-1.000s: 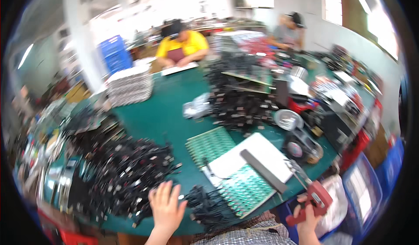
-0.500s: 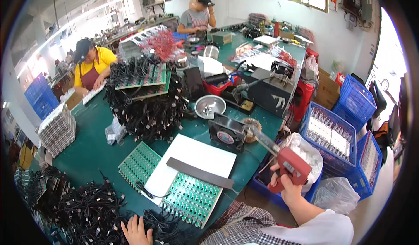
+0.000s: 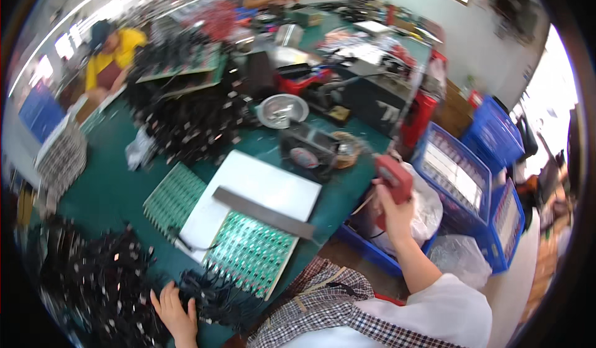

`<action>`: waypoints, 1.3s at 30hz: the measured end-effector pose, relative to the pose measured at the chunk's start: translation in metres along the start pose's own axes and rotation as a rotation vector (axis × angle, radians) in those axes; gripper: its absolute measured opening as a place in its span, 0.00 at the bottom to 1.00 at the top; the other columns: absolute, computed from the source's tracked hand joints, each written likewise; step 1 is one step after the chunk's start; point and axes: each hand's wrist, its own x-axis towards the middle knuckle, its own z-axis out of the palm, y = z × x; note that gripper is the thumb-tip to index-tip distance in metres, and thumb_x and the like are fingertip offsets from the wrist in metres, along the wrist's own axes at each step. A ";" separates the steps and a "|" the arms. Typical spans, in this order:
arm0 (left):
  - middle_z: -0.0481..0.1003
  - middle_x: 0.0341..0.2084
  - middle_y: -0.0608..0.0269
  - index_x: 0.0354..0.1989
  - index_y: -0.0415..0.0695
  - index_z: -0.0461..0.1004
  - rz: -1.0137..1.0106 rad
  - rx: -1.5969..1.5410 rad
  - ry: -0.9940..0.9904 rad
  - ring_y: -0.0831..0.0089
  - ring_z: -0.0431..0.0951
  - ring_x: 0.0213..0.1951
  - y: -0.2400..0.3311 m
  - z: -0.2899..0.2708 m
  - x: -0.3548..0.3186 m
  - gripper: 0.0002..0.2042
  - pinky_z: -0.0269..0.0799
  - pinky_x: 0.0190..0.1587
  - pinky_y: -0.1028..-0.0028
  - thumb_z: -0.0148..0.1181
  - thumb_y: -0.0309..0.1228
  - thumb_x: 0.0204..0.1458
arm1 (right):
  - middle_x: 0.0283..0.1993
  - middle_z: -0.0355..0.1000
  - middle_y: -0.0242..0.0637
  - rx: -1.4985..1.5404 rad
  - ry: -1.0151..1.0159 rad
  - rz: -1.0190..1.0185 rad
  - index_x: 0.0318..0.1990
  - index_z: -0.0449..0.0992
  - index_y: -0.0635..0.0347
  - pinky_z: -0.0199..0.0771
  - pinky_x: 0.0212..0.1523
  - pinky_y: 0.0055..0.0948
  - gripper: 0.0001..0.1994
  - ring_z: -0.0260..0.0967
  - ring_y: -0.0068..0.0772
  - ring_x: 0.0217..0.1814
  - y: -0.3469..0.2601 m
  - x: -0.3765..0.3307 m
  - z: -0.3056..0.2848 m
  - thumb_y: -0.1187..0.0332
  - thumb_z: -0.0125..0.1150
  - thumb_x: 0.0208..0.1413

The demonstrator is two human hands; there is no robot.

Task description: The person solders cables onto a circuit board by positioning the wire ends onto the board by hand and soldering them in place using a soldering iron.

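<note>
In my right hand is a red soldering gun, held by its grip out past the table's right edge. My left hand rests with fingers apart on a heap of black cables at the near left; no object shows gripped in it. To its right lies a green circuit board panel with cables at its near edge. A dark flat strip crosses its far edge and a white board. Another green panel lies left of the white board. The picture is somewhat blurred.
A small black fan and a round coil or sponge stand near the right edge. Behind are a metal bowl and a tall cable pile. Blue crates stand at the right. A co-worker in yellow sits far left.
The view has shifted, so the table sits farther left and higher. My right hand has turned the soldering gun, its tip now pointing farther away from me. The left hand stays by the cables.
</note>
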 end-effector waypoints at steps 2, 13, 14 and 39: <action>0.70 0.43 0.50 0.37 0.38 0.67 -0.021 -0.012 0.032 0.55 0.69 0.49 0.002 -0.006 -0.001 0.17 0.47 0.61 0.51 0.62 0.32 0.41 | 0.42 0.71 0.35 -0.192 0.179 -0.060 0.53 0.64 0.64 0.65 0.26 0.17 0.19 0.63 0.15 0.27 -0.006 -0.003 0.008 0.72 0.56 0.54; 0.74 0.35 0.62 0.28 0.43 0.70 -0.060 -0.283 0.176 0.66 0.73 0.40 -0.008 -0.005 0.006 0.07 0.58 0.56 0.58 0.62 0.27 0.43 | 0.47 0.67 0.41 0.049 0.214 -0.244 0.54 0.62 0.63 0.68 0.27 0.22 0.19 0.62 0.22 0.29 0.005 -0.007 -0.009 0.74 0.54 0.55; 0.74 0.35 0.62 0.28 0.43 0.70 -0.068 -0.278 0.170 0.66 0.73 0.40 -0.007 -0.009 0.006 0.07 0.58 0.56 0.58 0.62 0.27 0.43 | 0.48 0.67 0.42 0.058 0.232 -0.226 0.54 0.62 0.63 0.69 0.27 0.24 0.19 0.63 0.23 0.30 0.003 -0.008 -0.008 0.74 0.55 0.55; 0.74 0.28 0.65 0.32 0.36 0.76 -0.320 -0.418 0.726 0.81 0.71 0.30 -0.021 -0.084 0.087 0.04 0.66 0.34 0.81 0.59 0.20 0.48 | 0.46 0.66 0.44 0.003 0.083 -0.401 0.51 0.59 0.68 0.60 0.28 0.20 0.17 0.59 0.23 0.26 -0.016 -0.028 -0.006 0.77 0.51 0.54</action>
